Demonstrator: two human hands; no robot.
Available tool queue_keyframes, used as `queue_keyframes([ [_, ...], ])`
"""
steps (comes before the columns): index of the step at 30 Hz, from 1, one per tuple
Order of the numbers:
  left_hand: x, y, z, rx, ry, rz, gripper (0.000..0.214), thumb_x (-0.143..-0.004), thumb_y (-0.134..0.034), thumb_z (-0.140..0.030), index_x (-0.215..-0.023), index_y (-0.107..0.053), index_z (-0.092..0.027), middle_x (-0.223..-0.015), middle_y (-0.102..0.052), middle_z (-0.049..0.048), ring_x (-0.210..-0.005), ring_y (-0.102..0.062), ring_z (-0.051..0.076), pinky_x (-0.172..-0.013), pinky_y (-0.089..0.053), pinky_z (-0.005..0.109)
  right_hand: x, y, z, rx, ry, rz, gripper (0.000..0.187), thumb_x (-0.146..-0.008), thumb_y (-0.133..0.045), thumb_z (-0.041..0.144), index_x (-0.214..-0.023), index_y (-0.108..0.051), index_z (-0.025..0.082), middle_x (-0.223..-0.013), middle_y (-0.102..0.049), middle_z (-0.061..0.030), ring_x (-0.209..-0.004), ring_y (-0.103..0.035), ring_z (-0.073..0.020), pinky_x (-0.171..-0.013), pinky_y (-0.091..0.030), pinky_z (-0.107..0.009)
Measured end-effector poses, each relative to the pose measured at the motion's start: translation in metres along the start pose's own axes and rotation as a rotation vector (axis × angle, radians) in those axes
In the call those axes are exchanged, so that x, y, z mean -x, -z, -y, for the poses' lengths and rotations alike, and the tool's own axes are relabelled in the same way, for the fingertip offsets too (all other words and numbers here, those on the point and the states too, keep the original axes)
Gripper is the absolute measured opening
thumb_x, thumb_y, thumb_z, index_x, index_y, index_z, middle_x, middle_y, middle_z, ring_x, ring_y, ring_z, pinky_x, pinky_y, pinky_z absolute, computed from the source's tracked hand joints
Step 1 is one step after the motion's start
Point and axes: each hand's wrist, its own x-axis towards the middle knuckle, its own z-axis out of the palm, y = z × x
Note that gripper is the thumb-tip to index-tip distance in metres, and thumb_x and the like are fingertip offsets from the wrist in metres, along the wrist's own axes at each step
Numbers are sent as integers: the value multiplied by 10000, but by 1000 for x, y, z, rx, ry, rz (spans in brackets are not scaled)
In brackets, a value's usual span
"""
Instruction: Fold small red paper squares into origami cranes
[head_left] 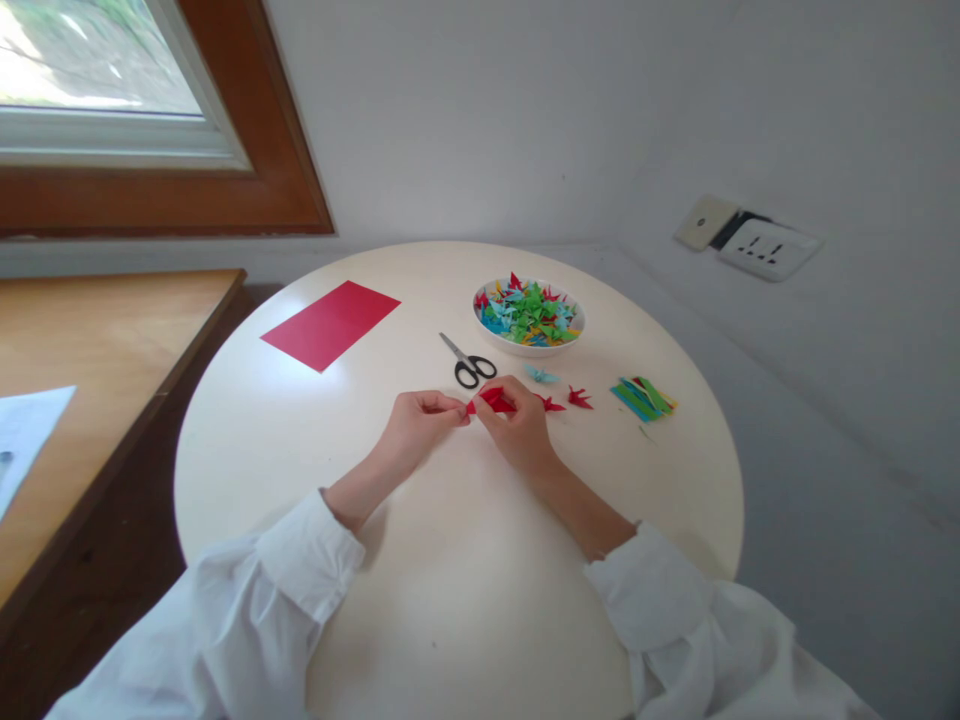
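Note:
A small red folded paper (496,400) is pinched between both my hands above the middle of the round table. My left hand (421,422) grips its left tip with thumb and finger. On the other side, my right hand (517,422) closes round the body of the paper and hides part of it. Just beyond the hands lie black-handled scissors (466,366), blades pointing away to the left. Right of my right hand rest a light blue paper crane (541,374), a red paper crane (579,398) and another red folded piece (552,404), partly covered by the hand.
A white bowl (529,350) full of colourful paper cranes stands at the back. One red paper sheet (330,325) lies at the left. Several coloured paper strips (643,398) are piled at the right. The white table (450,580) adjoins a wall; a wooden desk (112,330) is left.

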Motion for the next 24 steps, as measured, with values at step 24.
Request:
queue_keyframes([
  [24,-1,0,1,178,-14,-43,301,-502,-796,-264,-674,-589,-128,-598,-631,6,-624,-628,137,-678,-506,286,1,1,3,88,64,-44,53,-737,-537,202,-693,-508,202,-708,-560,-17,-650,-547,-150,-622,-467,-287],
])
